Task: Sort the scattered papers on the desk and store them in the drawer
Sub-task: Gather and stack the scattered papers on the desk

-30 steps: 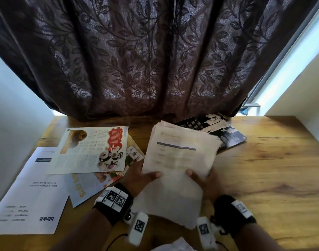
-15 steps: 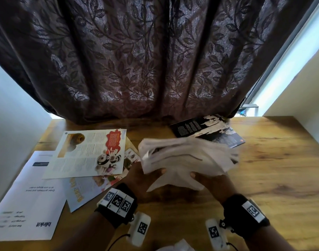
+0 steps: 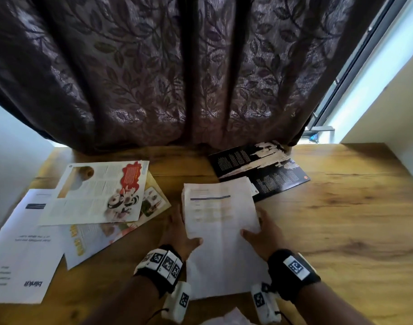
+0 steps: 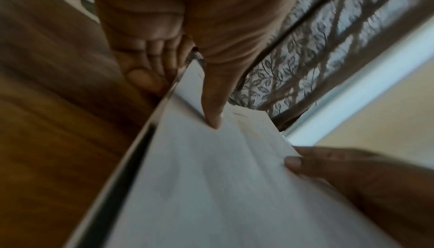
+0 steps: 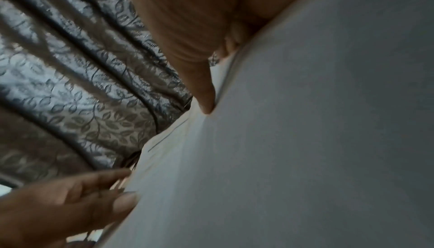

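Note:
A stack of white printed sheets (image 3: 219,221) is held in front of me over the wooden desk (image 3: 341,207). My left hand (image 3: 181,233) grips its left edge, thumb on top (image 4: 212,107) and fingers underneath. My right hand (image 3: 263,238) grips the right edge the same way, thumb pressed on the top sheet (image 5: 204,92). In both wrist views the white stack (image 4: 211,187) (image 5: 305,140) fills most of the frame. Loose on the desk to the left lie a colourful magazine page (image 3: 95,191), a yellow leaflet (image 3: 88,240) and a white printed sheet (image 3: 22,252). No drawer is in view.
A dark brochure (image 3: 259,170) lies on the desk at the back right, partly under the stack's far corner. A dark leaf-patterned curtain (image 3: 177,78) hangs along the desk's back edge. Walls close in on the left and right. Something white (image 3: 226,319) shows at the bottom edge.
The stack was tipped edge-on and blurred half a second ago; now it is face up again and squared between both hands, slightly farther right.

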The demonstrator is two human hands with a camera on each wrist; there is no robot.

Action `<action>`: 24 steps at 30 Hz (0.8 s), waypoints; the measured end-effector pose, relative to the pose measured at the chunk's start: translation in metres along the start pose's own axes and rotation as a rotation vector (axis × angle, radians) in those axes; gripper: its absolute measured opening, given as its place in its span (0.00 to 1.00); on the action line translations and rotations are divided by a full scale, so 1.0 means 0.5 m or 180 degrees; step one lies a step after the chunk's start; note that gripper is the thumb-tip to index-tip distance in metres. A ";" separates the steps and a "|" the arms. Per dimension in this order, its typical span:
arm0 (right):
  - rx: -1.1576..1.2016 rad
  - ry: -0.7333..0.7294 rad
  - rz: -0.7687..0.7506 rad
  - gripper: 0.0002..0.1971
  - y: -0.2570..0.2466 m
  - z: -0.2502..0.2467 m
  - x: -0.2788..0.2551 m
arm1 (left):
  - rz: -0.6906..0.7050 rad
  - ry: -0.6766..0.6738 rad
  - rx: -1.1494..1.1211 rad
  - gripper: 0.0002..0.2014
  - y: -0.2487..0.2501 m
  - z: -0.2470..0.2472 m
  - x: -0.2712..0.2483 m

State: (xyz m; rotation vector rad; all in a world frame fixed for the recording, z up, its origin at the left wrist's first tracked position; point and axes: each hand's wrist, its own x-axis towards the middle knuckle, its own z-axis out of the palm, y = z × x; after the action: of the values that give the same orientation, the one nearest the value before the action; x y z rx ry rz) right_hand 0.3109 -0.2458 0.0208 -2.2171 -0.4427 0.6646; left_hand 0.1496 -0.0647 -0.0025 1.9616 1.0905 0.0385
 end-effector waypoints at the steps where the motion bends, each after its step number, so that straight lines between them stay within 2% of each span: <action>1: -0.0390 0.0094 -0.0101 0.40 0.003 -0.002 -0.001 | 0.0203 0.0029 0.0362 0.67 -0.013 0.008 0.004; 2: -0.0782 0.0181 -0.0331 0.42 0.007 -0.003 0.000 | 0.0364 -0.0044 0.0863 0.68 -0.016 0.012 0.007; 4: -0.1180 0.0142 -0.1016 0.42 -0.002 0.001 0.004 | 0.0539 -0.0354 0.1703 0.63 -0.008 0.009 0.014; 7: -0.1443 -0.0503 -0.1942 0.39 -0.035 0.031 0.032 | 0.0633 -0.0826 0.2321 0.57 0.011 -0.008 0.036; 10: -0.1789 -0.1287 -0.2290 0.42 -0.073 0.079 0.062 | 0.0620 -0.1095 0.2818 0.57 0.015 -0.018 0.060; 12: -0.2078 -0.1580 -0.2265 0.45 -0.075 0.101 0.084 | 0.0558 -0.1165 0.2915 0.57 0.025 -0.021 0.068; 14: -0.2320 -0.1653 -0.2046 0.50 -0.052 0.106 0.110 | 0.0450 -0.1254 0.2863 0.60 0.040 -0.024 0.070; 21: -0.2653 -0.1155 -0.1509 0.71 0.051 0.031 0.127 | 0.0338 -0.1449 0.2624 0.73 0.052 -0.043 0.089; 24: -0.2648 -0.1113 -0.1307 0.74 0.077 -0.003 0.098 | 0.0364 -0.1451 0.2648 0.76 0.052 -0.044 0.100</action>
State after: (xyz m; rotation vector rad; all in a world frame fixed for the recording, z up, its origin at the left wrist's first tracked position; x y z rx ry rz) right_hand 0.3551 -0.2469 -0.0232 -2.6174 -1.5347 0.7185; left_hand 0.1890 -0.0209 0.0116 2.5652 0.7310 -0.8843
